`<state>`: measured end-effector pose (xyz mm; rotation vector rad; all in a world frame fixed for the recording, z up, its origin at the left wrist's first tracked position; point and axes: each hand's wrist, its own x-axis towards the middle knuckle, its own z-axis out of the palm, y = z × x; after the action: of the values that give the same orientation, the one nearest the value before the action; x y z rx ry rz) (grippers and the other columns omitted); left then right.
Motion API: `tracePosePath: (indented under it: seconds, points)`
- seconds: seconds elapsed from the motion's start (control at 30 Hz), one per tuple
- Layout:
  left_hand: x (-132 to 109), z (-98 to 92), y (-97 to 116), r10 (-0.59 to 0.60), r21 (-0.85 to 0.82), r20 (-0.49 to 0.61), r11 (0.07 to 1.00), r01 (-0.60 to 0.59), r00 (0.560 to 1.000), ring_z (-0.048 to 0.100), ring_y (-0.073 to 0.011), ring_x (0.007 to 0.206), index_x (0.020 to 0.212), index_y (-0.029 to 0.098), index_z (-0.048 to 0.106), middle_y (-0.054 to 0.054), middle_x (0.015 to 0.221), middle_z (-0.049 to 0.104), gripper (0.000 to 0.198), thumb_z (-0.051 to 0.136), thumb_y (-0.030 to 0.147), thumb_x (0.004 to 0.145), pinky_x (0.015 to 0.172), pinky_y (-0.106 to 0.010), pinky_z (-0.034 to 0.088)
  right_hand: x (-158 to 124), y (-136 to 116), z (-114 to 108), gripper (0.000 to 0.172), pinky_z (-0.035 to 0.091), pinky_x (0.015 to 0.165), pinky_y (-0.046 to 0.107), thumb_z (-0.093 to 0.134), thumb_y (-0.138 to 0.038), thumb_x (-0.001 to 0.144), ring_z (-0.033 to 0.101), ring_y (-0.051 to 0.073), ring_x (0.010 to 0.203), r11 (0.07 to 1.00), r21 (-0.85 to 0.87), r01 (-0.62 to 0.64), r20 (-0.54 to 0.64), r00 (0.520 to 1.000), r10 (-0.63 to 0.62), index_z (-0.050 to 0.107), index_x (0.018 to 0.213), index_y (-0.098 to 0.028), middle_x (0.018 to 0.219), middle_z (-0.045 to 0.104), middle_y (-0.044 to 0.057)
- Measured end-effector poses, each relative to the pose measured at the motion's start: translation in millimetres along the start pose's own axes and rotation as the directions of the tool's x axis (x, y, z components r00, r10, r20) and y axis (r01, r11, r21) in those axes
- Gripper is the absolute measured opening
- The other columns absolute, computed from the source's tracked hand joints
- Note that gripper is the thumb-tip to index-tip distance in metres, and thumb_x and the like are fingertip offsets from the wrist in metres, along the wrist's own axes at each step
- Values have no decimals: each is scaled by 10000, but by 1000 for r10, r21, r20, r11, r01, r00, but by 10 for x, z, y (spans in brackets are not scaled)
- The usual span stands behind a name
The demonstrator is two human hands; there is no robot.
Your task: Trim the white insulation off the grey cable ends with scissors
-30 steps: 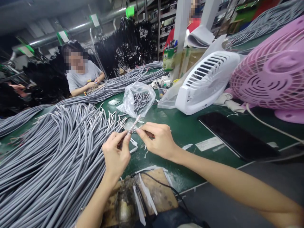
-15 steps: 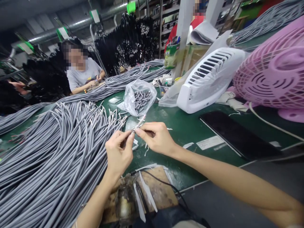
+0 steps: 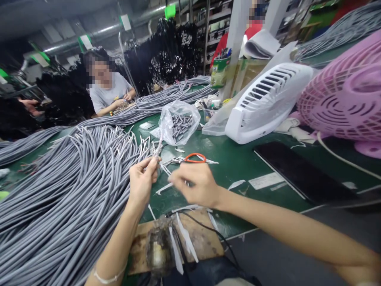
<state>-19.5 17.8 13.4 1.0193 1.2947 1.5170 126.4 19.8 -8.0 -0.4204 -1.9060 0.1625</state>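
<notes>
My left hand [image 3: 142, 180] pinches the stripped end of a grey cable [image 3: 156, 151], which points up and away from me. My right hand [image 3: 195, 186] hovers just to the right of it, blurred by motion, fingers curled; I cannot make out anything in it. A large heap of grey cables [image 3: 68, 186] covers the left of the green table [image 3: 238, 159]. Beyond my hands lies an orange-handled scissors [image 3: 190, 159], and behind it a clear plastic bag of small grey sleeves [image 3: 178, 125]. White strips of scrap [image 3: 166, 186] lie about on the table under my hands.
A white fan [image 3: 264, 103] and a pink fan [image 3: 345, 95] stand at the right, with a black phone [image 3: 300, 172] in front. A wooden board with a soldering stand [image 3: 175, 242] sits at the near edge. Another person in a grey shirt [image 3: 108, 93] works across the table.
My right hand has let go of the cable end and pulled back toward me. My left hand still holds the cable, now tilted more upright. The scissors have come into view.
</notes>
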Motion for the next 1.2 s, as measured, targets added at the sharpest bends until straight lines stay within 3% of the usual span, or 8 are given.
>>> tracePosePath:
  seconds: [0.1, 0.2, 0.53, 0.7, 0.97, 1.1, 1.2]
  points:
    - [-82, 35, 48, -40, -30, 143, 999, 45, 989, 243, 12, 348, 621, 92, 624, 42, 479, 436, 381, 771, 422, 499, 343, -145, 125, 42, 133, -55, 298, 314, 481, 210, 481, -238, 866, 419, 74, 453, 954, -106, -279, -57, 960, 274, 589, 604, -146, 515, 507, -14]
    - [-143, 60, 69, -74, -34, 189, 996, 82, 979, 243, 15, 349, 622, 88, 620, 36, 493, 452, 383, 775, 420, 510, 342, -145, 133, 70, 199, -93, 316, 300, 481, 208, 478, -272, 867, 408, 73, 456, 936, -127, -328, -34, 945, 326, 605, 607, -144, 512, 486, -18]
    - [-163, 61, 35, -89, 40, 246, 996, 82, 965, 258, 8, 349, 621, 89, 619, 34, 501, 451, 389, 754, 447, 554, 339, -150, 153, 76, 201, -103, 266, 290, 463, 204, 509, -259, 841, 404, 68, 445, 957, -53, -284, -3, 959, 284, 641, 643, -141, 525, 526, -17]
    - [-157, 57, -3, -68, 80, 305, 996, 46, 950, 253, -2, 356, 576, 101, 574, 43, 480, 413, 403, 726, 473, 587, 338, -156, 158, 63, 220, -77, 285, 302, 452, 207, 503, -216, 834, 412, 73, 433, 981, 30, -192, 9, 981, 192, 606, 580, -137, 485, 515, -14]
    - [-184, 99, -28, 82, 148, 171, 983, -108, 982, 267, -27, 369, 612, 118, 604, 57, 460, 393, 351, 700, 456, 604, 347, -171, 184, -10, 189, -1, 189, 427, 535, 212, 537, -153, 814, 571, 115, 530, 1000, -23, -9, -154, 988, 6, 626, 648, -142, 589, 646, 37]
    - [-198, 81, -39, 201, 242, 137, 943, -230, 970, 300, -39, 403, 688, 124, 660, 40, 508, 455, 243, 668, 364, 649, 371, -180, 216, 49, 174, -12, 235, 371, 446, 201, 530, -179, 827, 461, 81, 424, 993, 32, -111, -113, 987, 114, 610, 609, -149, 514, 582, 1]
    - [-236, 104, -61, 181, 221, 141, 953, -209, 973, 289, -36, 392, 724, 128, 659, 46, 508, 457, 230, 654, 349, 661, 366, -177, 221, 74, 163, -13, 297, 319, 413, 199, 499, -179, 846, 400, 70, 409, 979, 41, -198, -73, 977, 201, 568, 558, -147, 467, 498, -20]
